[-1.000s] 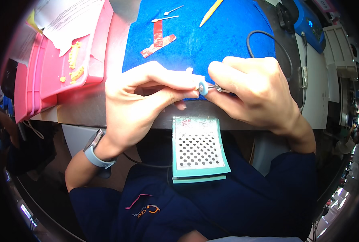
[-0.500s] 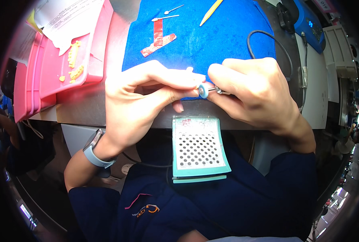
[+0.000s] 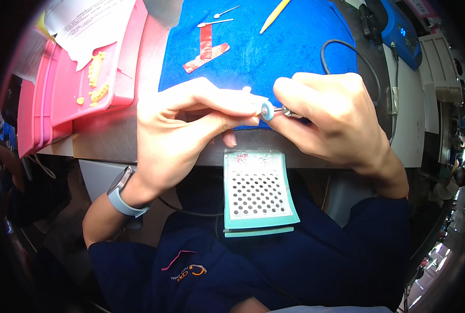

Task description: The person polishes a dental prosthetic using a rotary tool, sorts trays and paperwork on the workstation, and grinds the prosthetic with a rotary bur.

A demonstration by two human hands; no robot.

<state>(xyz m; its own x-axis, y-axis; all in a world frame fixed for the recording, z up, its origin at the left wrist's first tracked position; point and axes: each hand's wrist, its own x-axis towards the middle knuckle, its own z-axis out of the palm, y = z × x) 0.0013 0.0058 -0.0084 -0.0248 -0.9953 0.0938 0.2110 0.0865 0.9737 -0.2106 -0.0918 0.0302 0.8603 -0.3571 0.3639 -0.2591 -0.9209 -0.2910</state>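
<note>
My right hand [image 3: 331, 117] is closed round a rotary handpiece [image 3: 288, 111], of which only the metal nose shows past the fingers. A small blue grinding wheel [image 3: 267, 111] is mounted on its thin shank. Facing it from the left, my left hand [image 3: 183, 125] has thumb and forefinger pinched together. Whatever they hold is too small and too covered by the fingertips to make out. The wheel sits right at those fingertips; whether it touches cannot be told. Both hands are over the near edge of a blue cloth [image 3: 279, 57].
On the cloth lie red strips [image 3: 206, 44], two small mounted burs [image 3: 217, 23] and a yellow pencil-like stick [image 3: 274, 15]. A pink tray [image 3: 123, 78] with orange-yellow pieces [image 3: 96, 70] stands left. A blue control box [image 3: 399, 34] is at far right. Below my hands is a perforated teal-edged panel [image 3: 258, 193].
The wheel has shifted slightly right and up and turned its face more toward the view. My right hand has moved a little with it; my left hand is nearly still.
</note>
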